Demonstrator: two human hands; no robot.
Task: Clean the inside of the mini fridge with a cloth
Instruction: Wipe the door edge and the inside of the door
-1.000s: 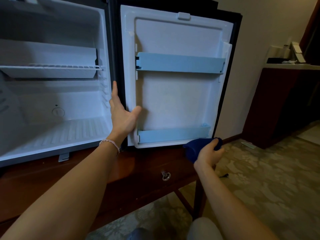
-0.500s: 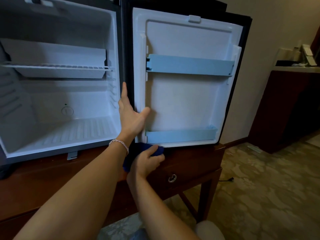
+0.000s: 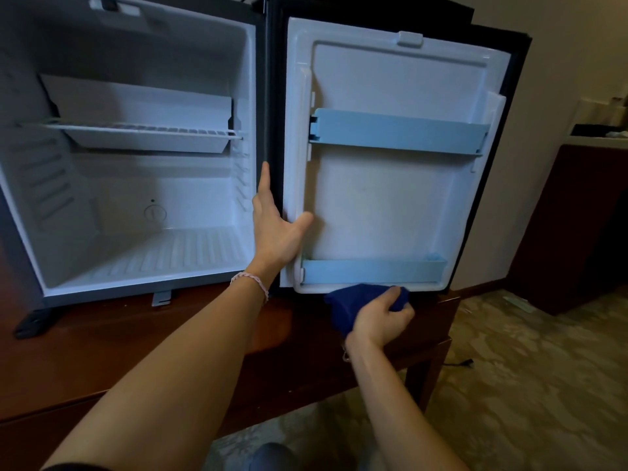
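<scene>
The mini fridge (image 3: 142, 198) stands open on a dark wooden table (image 3: 102, 351), its white inside bare apart from a wire shelf (image 3: 136, 132). Its door (image 3: 390, 205) is swung wide to the right, with two pale blue door racks (image 3: 397, 134). My left hand (image 3: 277, 229) holds the door's hinge-side edge, fingers straight up and thumb hooked over the inner rim. My right hand (image 3: 380, 317) grips a dark blue cloth (image 3: 346, 304) just under the door's bottom edge.
A dark wooden cabinet (image 3: 577, 232) with a pale top and small items stands at the right by the wall. Patterned carpet (image 3: 509, 402) covers the floor. A black cable lies on the floor beside the table leg (image 3: 428, 372).
My right hand carried the cloth left under the door, then back right along its bottom edge. My left hand has kept its hold on the door. The view shifted left.
</scene>
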